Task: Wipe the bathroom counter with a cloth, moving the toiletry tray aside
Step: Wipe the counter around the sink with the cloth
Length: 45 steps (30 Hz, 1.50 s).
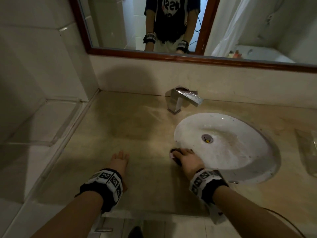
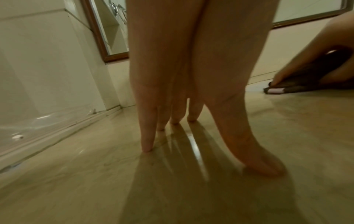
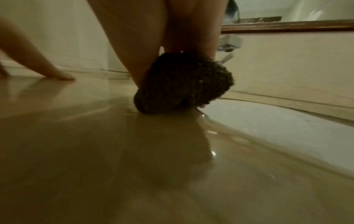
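Note:
On the beige stone counter (image 1: 137, 127), my left hand (image 1: 121, 156) lies flat with straight fingers and holds nothing; its fingertips (image 2: 147, 147) and thumb press the glossy surface. My right hand (image 1: 184, 156) grips a bunched dark cloth (image 1: 174, 154) and presses it on the counter at the left rim of the white sink (image 1: 240, 170). The cloth (image 3: 182, 81) is a dark nubbly wad under my right hand (image 3: 168, 45). A pink edge shows on the cloth (image 2: 275, 91). A clear tray (image 1: 56, 133) sits on the tiled ledge at the far left.
A chrome faucet (image 1: 181, 100) stands behind the sink, below a wood-framed mirror (image 1: 171, 57). A clear plastic item (image 1: 307, 152) lies at the counter's right edge. A tiled wall (image 1: 34, 66) closes the left side. The counter's front edge runs just under my wrists.

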Tool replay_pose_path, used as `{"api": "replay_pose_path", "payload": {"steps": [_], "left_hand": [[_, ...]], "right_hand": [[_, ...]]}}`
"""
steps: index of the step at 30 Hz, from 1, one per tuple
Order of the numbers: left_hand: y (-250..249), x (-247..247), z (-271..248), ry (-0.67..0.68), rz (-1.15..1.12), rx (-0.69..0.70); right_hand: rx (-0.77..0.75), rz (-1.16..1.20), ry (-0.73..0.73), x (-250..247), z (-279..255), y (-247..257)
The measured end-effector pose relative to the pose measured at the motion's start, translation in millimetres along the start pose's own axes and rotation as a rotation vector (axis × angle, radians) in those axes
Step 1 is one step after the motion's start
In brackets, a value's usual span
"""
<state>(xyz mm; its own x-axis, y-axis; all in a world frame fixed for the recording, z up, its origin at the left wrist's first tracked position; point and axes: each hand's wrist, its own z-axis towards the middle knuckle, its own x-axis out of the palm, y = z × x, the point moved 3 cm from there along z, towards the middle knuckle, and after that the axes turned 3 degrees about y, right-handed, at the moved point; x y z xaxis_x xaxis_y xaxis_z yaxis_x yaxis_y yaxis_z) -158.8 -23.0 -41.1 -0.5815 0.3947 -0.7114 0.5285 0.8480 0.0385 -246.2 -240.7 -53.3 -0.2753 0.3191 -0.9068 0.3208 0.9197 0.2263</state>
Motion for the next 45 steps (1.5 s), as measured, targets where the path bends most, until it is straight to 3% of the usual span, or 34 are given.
{"api": "replay_pose_path", "payload": {"steps": [3,5,8,10,16,19,21,27,29,30,31,33,34,38,40,42,45], "left_hand": [[1,0,3,0.011,-0.006,-0.008],[2,1,6,0.019,-0.006,-0.008],[2,1,8,0.011,-0.004,-0.012],[3,1,8,-0.006,-0.007,-0.007],[6,6,11,-0.008,-0.012,0.003],[6,6,12,-0.008,-0.015,0.02],[7,8,12,-0.02,-0.024,0.026],[13,13,14,-0.061,-0.013,0.029],[12,13,14,-0.057,-0.026,0.029],[11,13,15,-0.055,-0.032,0.029],[10,13,15,-0.052,-0.033,0.027],[9,12,16,-0.051,-0.03,0.027],[9,11,16,-0.049,-0.028,0.026],[8,10,16,-0.043,-0.03,0.034],[11,11,17,-0.043,-0.036,0.033],[12,13,18,-0.058,-0.036,0.037],[11,13,15,-0.078,-0.03,0.031]], "right_hand": [[0.158,0.061,-0.005,-14,-16,-31],[0.129,0.068,-0.077,-26,-25,-31],[-0.118,0.149,-0.171,-33,-42,9],[-0.311,0.075,-0.257,-21,-55,44],[-0.609,-0.239,-0.043,64,-88,87],[-0.551,-0.351,0.013,76,-83,75],[-0.537,-0.341,-0.082,75,-70,60],[-0.288,-0.322,-0.168,19,-43,-27],[-0.231,-0.324,-0.134,5,-46,-52],[-0.233,-0.235,-0.108,-1,-51,-61],[-0.141,-0.1,-0.082,-7,-54,-69],[-0.045,0.026,-0.146,-12,-58,-75],[-0.082,0.08,-0.151,-11,-63,-70],[-0.501,0.025,-0.206,18,-88,-19],[-0.702,-0.064,-0.128,41,-100,-3],[-0.736,-0.219,-0.046,63,-109,-9],[-0.75,-0.194,-0.092,71,-105,-34]]}}
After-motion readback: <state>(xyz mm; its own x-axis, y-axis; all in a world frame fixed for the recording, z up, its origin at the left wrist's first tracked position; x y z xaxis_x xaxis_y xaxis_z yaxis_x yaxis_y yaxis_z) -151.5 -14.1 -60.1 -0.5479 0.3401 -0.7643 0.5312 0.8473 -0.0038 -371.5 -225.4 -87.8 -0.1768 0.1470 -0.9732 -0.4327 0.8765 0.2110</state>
